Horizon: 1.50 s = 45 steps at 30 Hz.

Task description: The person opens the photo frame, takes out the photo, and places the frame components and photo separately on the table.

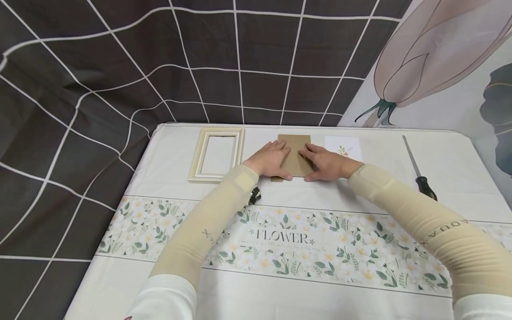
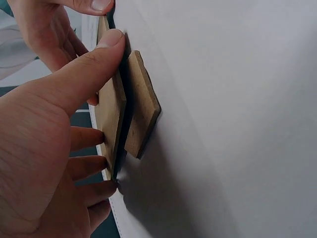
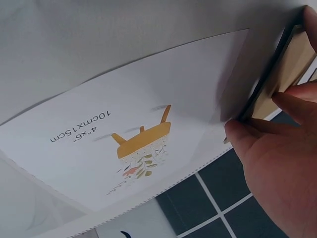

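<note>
Both hands are at a brown fibreboard frame backing [image 1: 297, 153] near the table's back edge. My left hand [image 1: 270, 159] holds its left side, the thumb at the near edge and the other fingertips along the side edge. From the right, my right hand [image 1: 323, 162] grips the opposite side, thumb at the near corner and fingers bent over the edge. A smaller brown strip [image 2: 143, 104], like a stand leg, juts out from under the board in the left wrist view. A dark layer shows along the board's underside.
Left of the hands lies a cream picture frame [image 1: 194, 173]. A white card printed with flowers [image 3: 74, 163] lies on the right, beyond it a screwdriver [image 1: 421, 178] with a black handle. A small black object [image 1: 254, 195] is partly hidden by the left forearm. A flowered cloth [image 1: 280, 258] covers the table.
</note>
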Tool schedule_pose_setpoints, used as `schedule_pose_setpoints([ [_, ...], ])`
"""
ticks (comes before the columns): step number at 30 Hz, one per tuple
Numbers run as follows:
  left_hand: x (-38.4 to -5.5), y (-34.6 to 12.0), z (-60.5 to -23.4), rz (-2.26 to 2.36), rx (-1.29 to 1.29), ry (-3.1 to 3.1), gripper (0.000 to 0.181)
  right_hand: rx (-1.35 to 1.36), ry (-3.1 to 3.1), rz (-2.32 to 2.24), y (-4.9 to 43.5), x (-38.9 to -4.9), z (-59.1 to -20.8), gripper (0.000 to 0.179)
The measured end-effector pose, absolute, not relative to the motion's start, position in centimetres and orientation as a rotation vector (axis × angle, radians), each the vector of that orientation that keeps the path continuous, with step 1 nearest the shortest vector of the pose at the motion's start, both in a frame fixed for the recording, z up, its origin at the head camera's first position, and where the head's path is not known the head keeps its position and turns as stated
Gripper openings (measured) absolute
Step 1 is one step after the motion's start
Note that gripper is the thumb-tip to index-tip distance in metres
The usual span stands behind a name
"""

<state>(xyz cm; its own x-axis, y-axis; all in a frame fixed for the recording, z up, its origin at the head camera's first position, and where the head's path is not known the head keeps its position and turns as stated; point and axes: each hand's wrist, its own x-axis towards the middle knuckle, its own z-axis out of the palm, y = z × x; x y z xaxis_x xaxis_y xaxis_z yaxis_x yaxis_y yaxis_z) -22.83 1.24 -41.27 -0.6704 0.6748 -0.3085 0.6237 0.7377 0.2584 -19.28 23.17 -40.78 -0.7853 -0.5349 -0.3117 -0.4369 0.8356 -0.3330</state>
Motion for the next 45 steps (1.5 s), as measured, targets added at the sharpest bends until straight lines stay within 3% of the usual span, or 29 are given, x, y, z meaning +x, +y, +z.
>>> schedule_pose_setpoints([
  [4, -22.8, 1.3, -41.2, 0.169, 1.004, 2.554, 0.101, -0.693, 2.628, -0.38, 23.5, -19.2, -40.6, 0.088],
  [12, -22.9, 1.5, -41.4, 0.167, 1.013, 2.55, 0.103, -0.478, 2.711, -0.339, 25.7, -19.0, -39.4, 0.065],
  [18, -22.9, 1.5, -41.4, 0.172, 0.998, 2.559, 0.103, -0.364, 2.668, -0.248, 27.2, -18.8, -39.4, 0.065],
  [45, -22.8, 1.6, -41.4, 0.159, 1.01, 2.559, 0.103, -0.399, 2.66, -0.169, 26.8, -18.7, -40.4, 0.068],
])
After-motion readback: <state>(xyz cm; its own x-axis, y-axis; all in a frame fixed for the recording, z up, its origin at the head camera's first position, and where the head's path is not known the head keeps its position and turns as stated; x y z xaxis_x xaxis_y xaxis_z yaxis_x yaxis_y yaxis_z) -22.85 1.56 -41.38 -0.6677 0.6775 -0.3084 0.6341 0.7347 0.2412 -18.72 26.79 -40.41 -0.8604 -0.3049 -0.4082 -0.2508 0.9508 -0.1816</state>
